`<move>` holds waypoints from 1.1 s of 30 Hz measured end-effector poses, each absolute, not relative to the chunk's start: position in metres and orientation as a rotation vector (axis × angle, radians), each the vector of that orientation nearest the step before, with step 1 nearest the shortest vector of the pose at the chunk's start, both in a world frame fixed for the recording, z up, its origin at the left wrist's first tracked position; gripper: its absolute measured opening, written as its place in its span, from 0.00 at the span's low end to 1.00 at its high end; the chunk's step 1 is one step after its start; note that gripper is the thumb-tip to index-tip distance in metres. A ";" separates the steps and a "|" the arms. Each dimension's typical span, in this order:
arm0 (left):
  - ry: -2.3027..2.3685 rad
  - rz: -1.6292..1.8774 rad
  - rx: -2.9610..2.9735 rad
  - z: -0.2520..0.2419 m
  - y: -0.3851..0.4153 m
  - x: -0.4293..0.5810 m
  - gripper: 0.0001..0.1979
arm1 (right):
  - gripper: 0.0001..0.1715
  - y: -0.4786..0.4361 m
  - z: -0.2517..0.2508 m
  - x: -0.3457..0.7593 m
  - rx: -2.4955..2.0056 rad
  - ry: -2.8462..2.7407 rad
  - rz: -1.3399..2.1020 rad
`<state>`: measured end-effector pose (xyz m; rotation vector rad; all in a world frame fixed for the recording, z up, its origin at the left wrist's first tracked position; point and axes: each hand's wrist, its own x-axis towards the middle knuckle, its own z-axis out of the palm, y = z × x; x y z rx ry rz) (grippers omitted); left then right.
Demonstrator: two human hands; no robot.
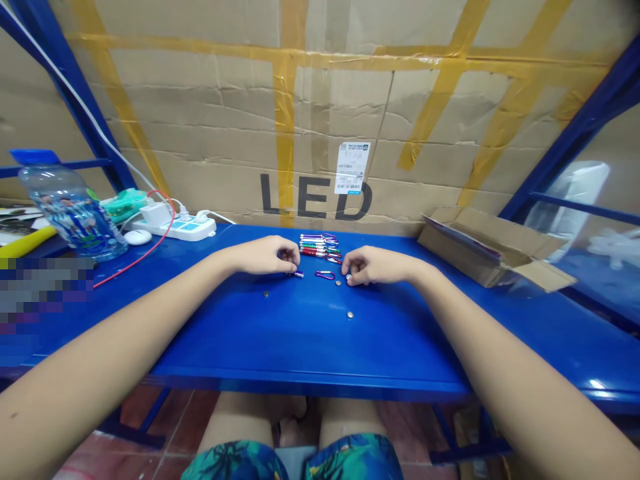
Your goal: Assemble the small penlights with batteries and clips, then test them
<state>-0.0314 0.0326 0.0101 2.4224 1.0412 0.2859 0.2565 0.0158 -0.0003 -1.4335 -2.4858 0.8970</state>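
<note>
My left hand (267,255) rests on the blue table with its fingers curled, the fingertips on a short purple metal tube (299,274). To the right, my right hand (373,265) pinches a small silver disc (349,277) that looks like a button cell. Between the hands lies a purple carabiner clip (325,274). Loose discs of the same kind lie nearby: one (339,283) beside my right fingertips, another (350,315) closer to me, and a darker one (266,293) below my left hand. Just beyond, several coloured mini flashlights (315,245) with carabiners form a row.
At the right stands an open cardboard box (480,247). A power strip (187,229) with plugs, a red cable (150,250) and a plastic bottle (75,207) occupy the left. A large taped cardboard sheet (210,133) closes off the back of the blue table (300,347).
</note>
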 end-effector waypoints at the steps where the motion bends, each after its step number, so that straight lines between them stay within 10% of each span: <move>1: 1.063 0.286 2.457 0.014 0.033 -0.035 0.07 | 0.13 0.015 0.000 0.256 -1.434 -2.485 0.900; 16: 1.113 -0.292 2.255 0.030 0.013 -0.045 0.05 | 0.13 0.013 0.004 0.252 -1.403 -2.389 0.434; 33: 0.842 0.793 2.743 -0.003 0.001 0.004 0.06 | 0.04 -0.014 -0.001 0.207 -1.121 -1.951 1.102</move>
